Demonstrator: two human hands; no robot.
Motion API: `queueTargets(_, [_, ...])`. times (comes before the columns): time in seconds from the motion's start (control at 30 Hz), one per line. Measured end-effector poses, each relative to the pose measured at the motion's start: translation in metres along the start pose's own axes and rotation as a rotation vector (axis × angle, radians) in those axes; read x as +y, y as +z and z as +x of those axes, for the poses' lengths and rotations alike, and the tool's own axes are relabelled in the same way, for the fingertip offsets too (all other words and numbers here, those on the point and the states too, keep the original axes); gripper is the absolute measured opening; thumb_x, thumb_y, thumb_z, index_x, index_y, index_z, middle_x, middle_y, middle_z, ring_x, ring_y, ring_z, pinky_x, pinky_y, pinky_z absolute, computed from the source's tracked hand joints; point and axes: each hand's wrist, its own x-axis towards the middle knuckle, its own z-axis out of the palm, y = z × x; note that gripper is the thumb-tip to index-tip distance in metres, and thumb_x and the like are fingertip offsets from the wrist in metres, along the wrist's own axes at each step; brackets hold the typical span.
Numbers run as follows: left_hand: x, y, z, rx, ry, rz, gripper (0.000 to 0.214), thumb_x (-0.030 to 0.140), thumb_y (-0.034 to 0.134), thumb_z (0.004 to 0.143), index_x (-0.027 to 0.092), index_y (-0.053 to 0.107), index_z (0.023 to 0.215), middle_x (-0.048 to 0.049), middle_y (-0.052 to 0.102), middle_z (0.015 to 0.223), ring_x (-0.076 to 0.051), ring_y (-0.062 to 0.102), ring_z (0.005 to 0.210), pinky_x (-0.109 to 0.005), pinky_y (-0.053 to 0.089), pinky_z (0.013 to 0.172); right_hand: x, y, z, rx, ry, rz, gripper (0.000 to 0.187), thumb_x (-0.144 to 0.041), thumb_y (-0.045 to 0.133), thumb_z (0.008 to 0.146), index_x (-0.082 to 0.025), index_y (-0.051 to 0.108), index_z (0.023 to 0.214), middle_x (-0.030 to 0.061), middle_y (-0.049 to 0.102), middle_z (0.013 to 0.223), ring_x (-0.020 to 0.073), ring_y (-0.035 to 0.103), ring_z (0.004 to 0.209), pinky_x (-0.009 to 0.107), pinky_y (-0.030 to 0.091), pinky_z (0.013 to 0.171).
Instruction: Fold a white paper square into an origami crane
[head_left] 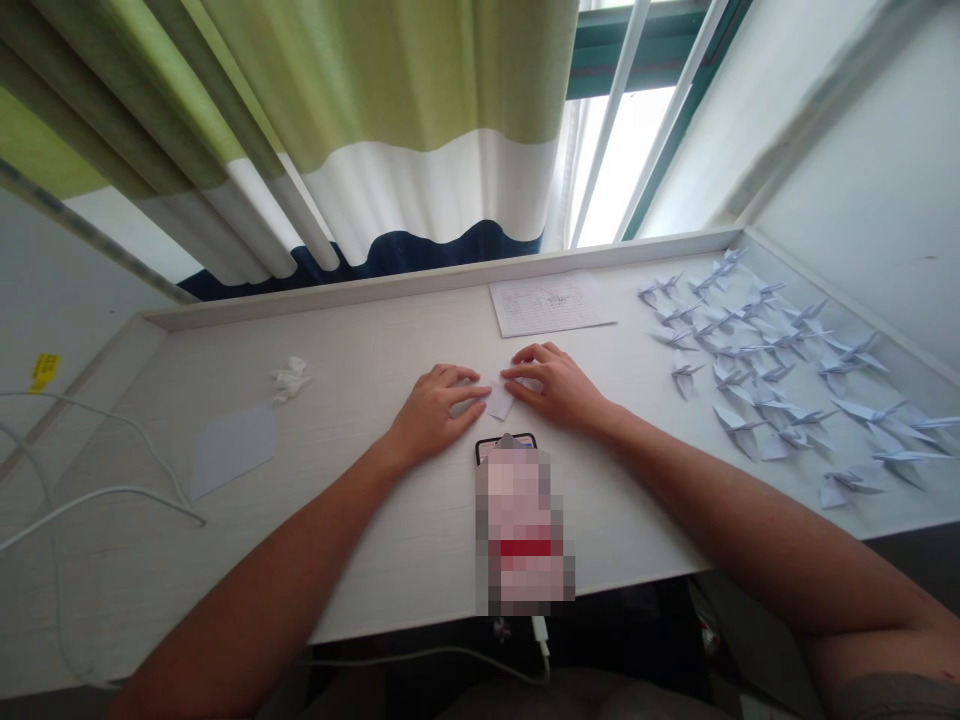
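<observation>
Nearest the camera: white charging cable (541, 638) slack past near edge of desk (375, 350), plugged into smartphone (521, 520). Lies face up, near end at the edge, screen pixelated; looks set central, just near of both hands, for easy viewing. Far of smartphone, between both hands: small piece of white paper (499, 403), one corner pointing near. Left hand (441, 408) at its left side, thumb and fingers parted, tips at the paper; cannot tell if pinching. Right hand (556, 386) at right side, thumb and index close together over the paper; cannot tell pinch from press. Seem set opposite each other to steady such a small piece. Both forearms (300, 550) angled in from near left and near right, probably rested low for control. Right: many folded paper cranes (795, 341) in a loose cluster, likely grouped there out of the hands' way. Far of hands: printed sheet (551, 304), lying flat. Left: loose white sheet (234, 452), flat, crumpled tissue (290, 380) just far of it; seem kept aside but reachable. Near left: thin white cables (112, 489) curving over desk. Far side, beyond raised rim (375, 283): green, white and navy curtain (435, 100).
</observation>
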Motion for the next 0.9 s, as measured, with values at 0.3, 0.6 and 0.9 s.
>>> queueTargets(0.3, [0.002, 0.001, 0.003, -0.014, -0.082, -0.010, 0.024, 0.037, 0.068, 0.099, 0.031, 0.081, 0.119, -0.0059, 0.073, 0.127, -0.030, 0.060, 0.124, -0.053, 0.049, 0.110, -0.001, 0.000, -0.003, 0.009, -0.001, 0.018, 0.024, -0.036, 0.065, 0.102, -0.028, 0.083, 0.116, 0.0110, 0.072, 0.119, 0.0318, 0.062, 0.111, 0.051, 0.053, 0.099])
queueTargets(0.6, [0.003, 0.002, 0.004, -0.025, -0.106, -0.028, 0.023, 0.036, 0.069, 0.098, 0.030, 0.082, 0.116, -0.0060, 0.073, 0.128, -0.030, 0.060, 0.124, -0.054, 0.047, 0.112, 0.009, -0.007, -0.003, 0.140, 0.038, 0.088, 0.028, -0.019, 0.059, 0.099, -0.021, 0.081, 0.115, 0.0124, 0.076, 0.115, 0.0306, 0.066, 0.110, 0.050, 0.054, 0.102])
queueTargets(0.9, [0.004, 0.002, 0.003, -0.020, -0.084, -0.012, 0.024, 0.036, 0.067, 0.100, 0.030, 0.081, 0.118, -0.0060, 0.073, 0.130, -0.030, 0.058, 0.127, -0.055, 0.047, 0.112, 0.007, -0.017, -0.004, -0.011, -0.157, -0.015, 0.026, -0.020, 0.061, 0.103, -0.029, 0.082, 0.115, 0.0067, 0.077, 0.130, 0.0298, 0.066, 0.123, 0.054, 0.051, 0.106])
